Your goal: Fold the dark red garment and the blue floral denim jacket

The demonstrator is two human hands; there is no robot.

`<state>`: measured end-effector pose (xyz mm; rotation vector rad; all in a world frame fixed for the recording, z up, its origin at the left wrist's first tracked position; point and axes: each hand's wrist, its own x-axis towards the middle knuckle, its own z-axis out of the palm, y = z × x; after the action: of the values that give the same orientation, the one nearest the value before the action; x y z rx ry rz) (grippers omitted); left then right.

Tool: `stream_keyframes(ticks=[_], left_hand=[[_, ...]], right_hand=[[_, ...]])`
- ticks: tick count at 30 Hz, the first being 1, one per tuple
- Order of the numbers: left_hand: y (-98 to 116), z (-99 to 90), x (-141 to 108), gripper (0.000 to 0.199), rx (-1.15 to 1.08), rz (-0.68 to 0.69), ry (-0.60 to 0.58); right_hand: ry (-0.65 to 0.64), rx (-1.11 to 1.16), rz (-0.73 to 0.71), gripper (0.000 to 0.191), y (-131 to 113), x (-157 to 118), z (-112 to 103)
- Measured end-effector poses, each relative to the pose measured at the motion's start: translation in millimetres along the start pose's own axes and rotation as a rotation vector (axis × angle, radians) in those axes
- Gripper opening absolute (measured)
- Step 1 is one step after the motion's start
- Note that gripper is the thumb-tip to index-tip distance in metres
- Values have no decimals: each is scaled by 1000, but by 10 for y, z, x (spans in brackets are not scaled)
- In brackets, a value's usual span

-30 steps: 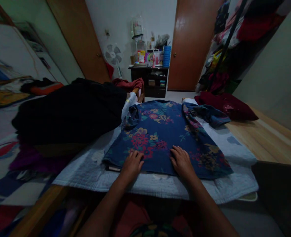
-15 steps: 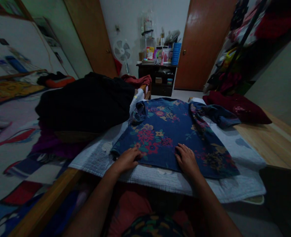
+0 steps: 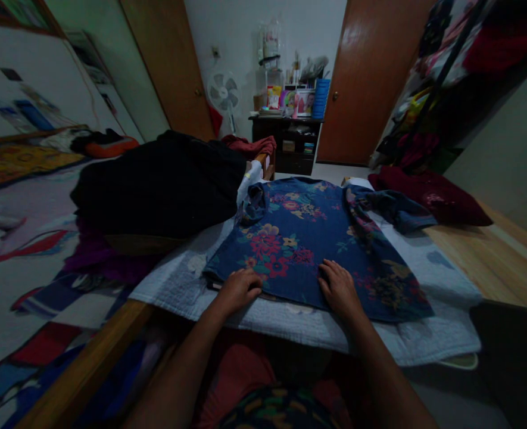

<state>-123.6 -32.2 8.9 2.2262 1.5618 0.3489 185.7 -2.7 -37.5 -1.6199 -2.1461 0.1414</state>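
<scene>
A dark blue garment (image 3: pixel 310 238) with red, yellow and green flowers lies spread out, its hem towards me. One sleeve is bunched at its left, and the other stretches out at the far right. Under it is a pale blue-grey quilted cloth (image 3: pixel 169 295). My left hand (image 3: pixel 240 291) rests on the hem's left part, fingers slightly bent and thumb apart from them. Flat on the fabric, nearer the right, my right hand (image 3: pixel 338 287) lies with its fingers stretched out.
To the left, a large black cloth heap (image 3: pixel 165 187) sits beside a bed with a patterned cover (image 3: pixel 35 345) and wooden rail (image 3: pixel 89 363). A maroon cushion (image 3: pixel 430 196) lies at the right on a wooden surface (image 3: pixel 482 253). A fan (image 3: pixel 223 92) and dark cabinet (image 3: pixel 285 146) stand behind.
My left hand has slid slightly right along the hem, and the garment's lower left corner has shifted a little. My right hand stays almost in place.
</scene>
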Motion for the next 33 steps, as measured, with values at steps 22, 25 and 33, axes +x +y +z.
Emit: stream_keyframes(ticks=[22,25,33], left_hand=[[111,212,-88,24,-34,171,57],[109,217,-92,24,-21,159,34],[154,128,-68,5,-55,87,-54]], right_hand=[[-7,7,7,37,15,-4,9],[-5,7,7,37,15,-8,9],[8,11,-8,37,48,-10,36]])
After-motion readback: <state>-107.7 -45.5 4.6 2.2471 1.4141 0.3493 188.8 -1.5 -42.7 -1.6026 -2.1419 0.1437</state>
